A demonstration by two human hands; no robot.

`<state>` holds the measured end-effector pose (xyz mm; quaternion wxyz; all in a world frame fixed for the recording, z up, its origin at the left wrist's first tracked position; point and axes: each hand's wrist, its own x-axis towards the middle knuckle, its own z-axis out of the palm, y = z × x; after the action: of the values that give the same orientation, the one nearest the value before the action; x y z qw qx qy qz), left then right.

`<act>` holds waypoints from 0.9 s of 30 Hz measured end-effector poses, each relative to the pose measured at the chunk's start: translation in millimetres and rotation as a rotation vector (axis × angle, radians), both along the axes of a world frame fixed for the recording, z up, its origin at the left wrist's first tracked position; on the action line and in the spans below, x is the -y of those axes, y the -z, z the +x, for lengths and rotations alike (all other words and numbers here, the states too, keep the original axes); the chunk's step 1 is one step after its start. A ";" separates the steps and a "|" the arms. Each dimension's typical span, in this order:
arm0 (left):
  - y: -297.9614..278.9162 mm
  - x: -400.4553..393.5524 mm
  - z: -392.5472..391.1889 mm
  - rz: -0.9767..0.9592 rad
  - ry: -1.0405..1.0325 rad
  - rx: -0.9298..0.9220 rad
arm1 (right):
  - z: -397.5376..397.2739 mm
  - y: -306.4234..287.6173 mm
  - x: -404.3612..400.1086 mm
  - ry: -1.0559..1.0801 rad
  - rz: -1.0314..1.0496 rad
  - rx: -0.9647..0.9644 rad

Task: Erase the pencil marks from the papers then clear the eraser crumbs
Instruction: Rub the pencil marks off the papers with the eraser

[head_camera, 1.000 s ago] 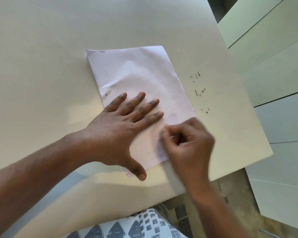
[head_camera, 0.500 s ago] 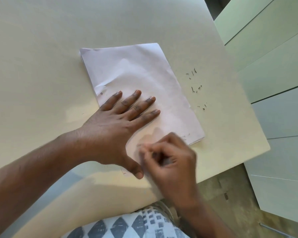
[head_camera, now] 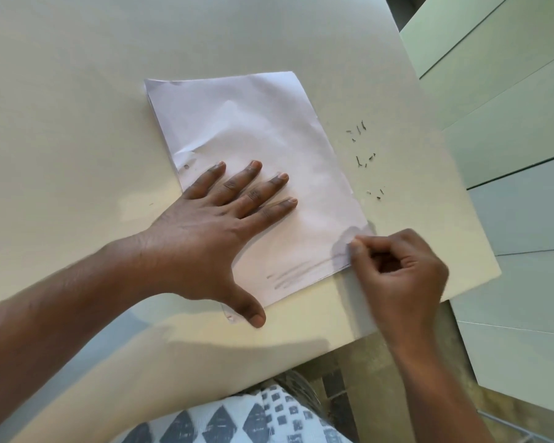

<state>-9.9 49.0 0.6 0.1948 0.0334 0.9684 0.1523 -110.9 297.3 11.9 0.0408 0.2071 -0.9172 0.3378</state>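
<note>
At the bottom centre of the frame, a patterned cloth [head_camera: 237, 420] in white with grey diamonds is seen below the table [head_camera: 77, 91] edge. A tiled floor [head_camera: 359, 378] shows to its right.

The right hand [head_camera: 400, 276] is placed at lower right, at the near right corner of the papers [head_camera: 253, 148]. Its fingers are curled tight and pressed against the thumb in a pinch. The item pinched cannot be told; it is hidden by the fingers and blurred. The fingertips [head_camera: 354, 247] are set at the paper's edge, beside a grey smudge [head_camera: 349, 235].

The left hand [head_camera: 205, 238] is laid flat on the papers at centre frame, fingers straight and spread, palm down. Its thumb [head_camera: 253, 314] is extended past the near edge of the stack onto the table.

Faint pencil marks [head_camera: 298, 276] are seen along the near edge of the top sheet, between the two hands.

The papers lie as a stack at centre, tilted, with the far edge toward upper centre.

Dark crumbs [head_camera: 363, 158] are scattered on the table just right of the stack, apart from it.

Pale cabinets [head_camera: 509, 107] occupy the upper right.
</note>
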 end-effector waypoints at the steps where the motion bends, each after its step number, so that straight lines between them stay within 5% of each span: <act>1: 0.1 0.0 0.2 0.004 -0.001 -0.002 | -2.0 -2.7 -1.6 0.029 0.014 -0.034; 7: 1.9 -1.3 0.8 -0.026 -0.010 -0.015 | 69.1 5.6 41.8 -0.377 -0.101 0.153; 13: 0.3 0.4 0.0 0.021 -0.016 -0.011 | 7.9 -5.5 5.5 -0.013 0.005 0.026; 18: 2.0 -1.4 1.4 -0.006 -0.011 -0.016 | 69.2 -1.2 45.3 -0.342 -0.096 0.191; 21: 1.1 -0.1 1.0 -0.003 -0.011 -0.010 | 40.5 1.6 29.0 -0.181 -0.108 0.278; 24: 0.2 -0.2 0.9 0.007 -0.009 -0.005 | 12.5 -8.0 10.9 0.024 -0.084 0.163; 27: 0.6 -0.7 1.2 0.000 -0.013 -0.012 | 47.6 -4.1 33.3 -0.149 -0.120 0.201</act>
<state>-8.8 49.7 -0.1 0.1881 0.0281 0.9697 0.1532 -63.3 264.0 16.0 -0.0644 0.2369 -0.8770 0.4131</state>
